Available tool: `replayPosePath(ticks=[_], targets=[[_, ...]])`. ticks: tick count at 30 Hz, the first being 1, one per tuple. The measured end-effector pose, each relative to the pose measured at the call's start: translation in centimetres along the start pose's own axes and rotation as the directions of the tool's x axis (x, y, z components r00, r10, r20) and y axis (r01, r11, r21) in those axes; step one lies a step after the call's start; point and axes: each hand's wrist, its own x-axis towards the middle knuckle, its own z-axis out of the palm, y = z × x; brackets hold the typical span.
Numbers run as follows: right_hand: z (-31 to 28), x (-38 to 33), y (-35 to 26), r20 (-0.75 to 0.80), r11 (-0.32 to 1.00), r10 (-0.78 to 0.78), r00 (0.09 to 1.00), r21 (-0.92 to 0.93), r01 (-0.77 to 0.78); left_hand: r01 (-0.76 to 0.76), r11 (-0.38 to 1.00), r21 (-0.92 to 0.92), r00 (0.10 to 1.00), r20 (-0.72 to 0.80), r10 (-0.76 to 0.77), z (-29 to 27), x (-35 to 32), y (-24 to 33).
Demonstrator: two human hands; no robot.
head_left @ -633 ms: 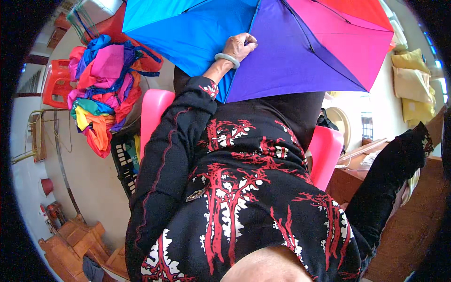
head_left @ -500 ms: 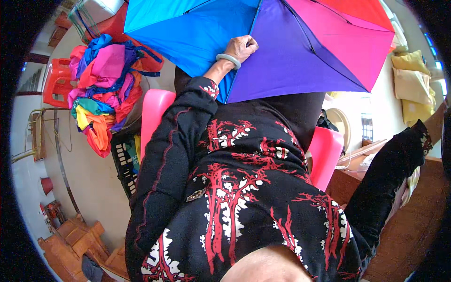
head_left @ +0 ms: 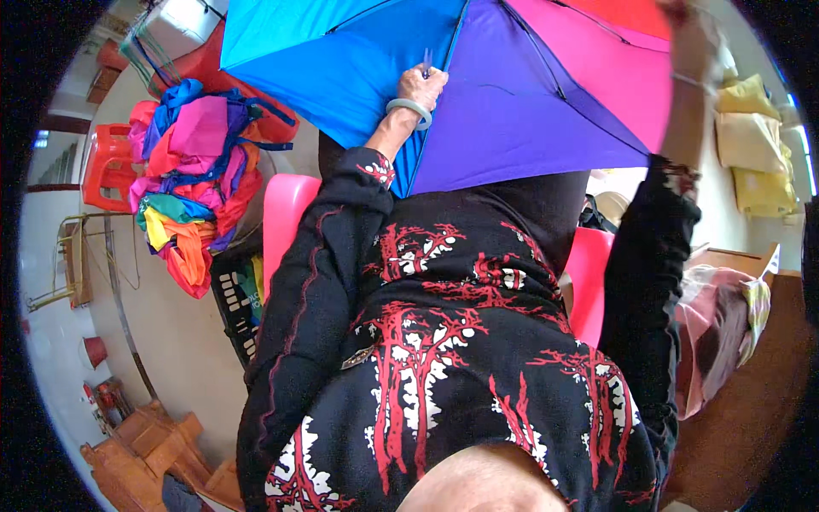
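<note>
Gripping a rib of the open umbrella, the left hand closes around it; the right hand, blurred, grip unclear, meets the canopy's far-right edge.

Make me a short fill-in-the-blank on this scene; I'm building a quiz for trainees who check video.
1. The left hand grips the open ___ at the seam between its blue and purple panels.
2. On the left wrist sits a pale ___.
3. The right hand is raised against the canopy's ___ panel.
4. The heap of colourful fabric lies on the person's ___ side.

Missing words: umbrella; bangle; pink; left
</note>
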Motion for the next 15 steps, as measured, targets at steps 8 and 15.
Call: replayPosePath(ticks=[8, 15], targets=[[1.9, -12.8, 11.0, 0.588, 0.870, 0.438, 0.680, -0.467, -0.157, -0.001, 0.920, -0.392, 0.997, -0.069, -0.028, -0.7, -1.4, 2.2], [2.3, -18.3, 13.3, 0.790, 0.809, 0.432, 0.435, -0.553, 0.201, -0.012, 0.928, -0.373, 0.997, -0.071, -0.016, -1.4, -1.6, 3.0]])
